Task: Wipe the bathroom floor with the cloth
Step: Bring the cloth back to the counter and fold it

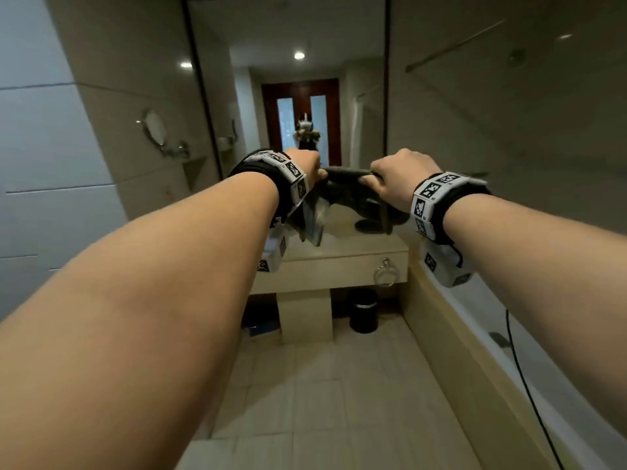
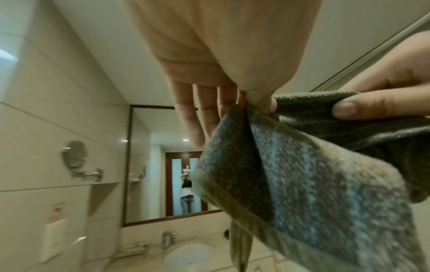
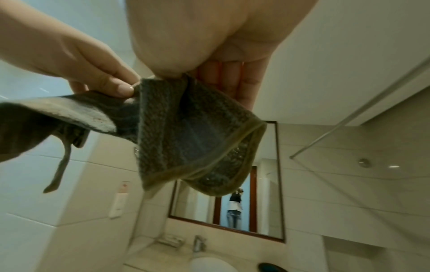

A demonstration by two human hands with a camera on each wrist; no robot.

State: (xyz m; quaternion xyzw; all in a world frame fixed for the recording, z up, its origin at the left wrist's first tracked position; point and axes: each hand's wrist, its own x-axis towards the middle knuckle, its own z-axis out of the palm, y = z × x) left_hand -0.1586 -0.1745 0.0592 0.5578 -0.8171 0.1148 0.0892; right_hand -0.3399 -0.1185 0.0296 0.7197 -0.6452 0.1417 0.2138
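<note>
A dark grey-blue cloth (image 1: 349,195) with an olive hem hangs stretched between both hands at chest height, in front of the mirror. My left hand (image 1: 307,166) pinches its left top corner between thumb and forefinger; the cloth (image 2: 302,174) drapes down below, and the other fingers (image 2: 190,117) point straight. My right hand (image 1: 397,178) pinches the right top corner, with the cloth (image 3: 186,136) sagging beneath it. The beige tiled floor (image 1: 325,401) lies far below the cloth.
A vanity counter (image 1: 339,262) with a towel ring (image 1: 385,274) stands ahead, a black bin (image 1: 363,310) under it. A white basin (image 2: 188,255) and tap (image 3: 199,243) sit below the mirror (image 1: 298,89). A bathtub edge (image 1: 475,368) runs along the right, with a black cable (image 1: 522,378).
</note>
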